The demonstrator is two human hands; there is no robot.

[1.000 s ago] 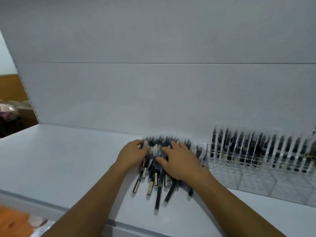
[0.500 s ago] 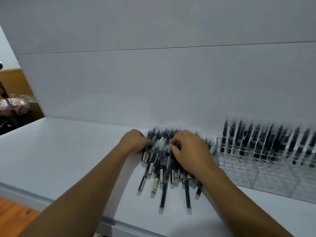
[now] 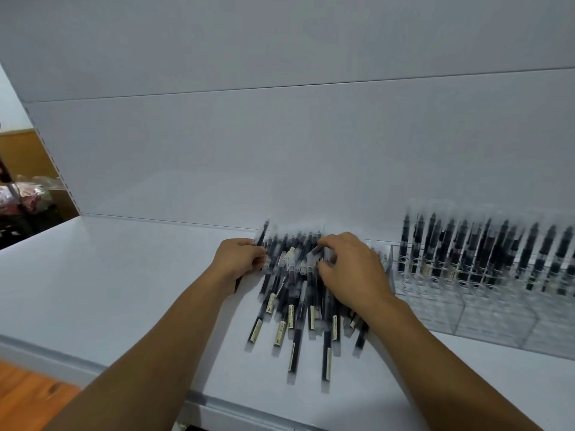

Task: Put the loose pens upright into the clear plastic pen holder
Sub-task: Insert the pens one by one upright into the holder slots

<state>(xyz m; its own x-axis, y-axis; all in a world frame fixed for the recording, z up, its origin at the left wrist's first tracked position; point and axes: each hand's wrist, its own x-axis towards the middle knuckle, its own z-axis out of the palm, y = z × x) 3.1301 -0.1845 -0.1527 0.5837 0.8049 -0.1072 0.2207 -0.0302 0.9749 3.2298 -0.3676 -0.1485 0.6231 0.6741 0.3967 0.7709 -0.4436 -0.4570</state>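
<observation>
The loose pens [image 3: 295, 306] are slim black barrels with frosted clear caps and pale label strips. They lie heaped in a fan on the smooth white shelf [image 3: 124, 290], between and beneath both hands. The left hand [image 3: 239, 258] curls its fingers round a single pen [image 3: 262, 236] at the heap's left edge, the right hand [image 3: 351, 272] pinches a few caps on top with bent fingers and thumb, and just right of it stands the clear plastic pen holder [image 3: 497, 318], a boxy grid with upright pens [image 3: 460, 250] in it.
</observation>
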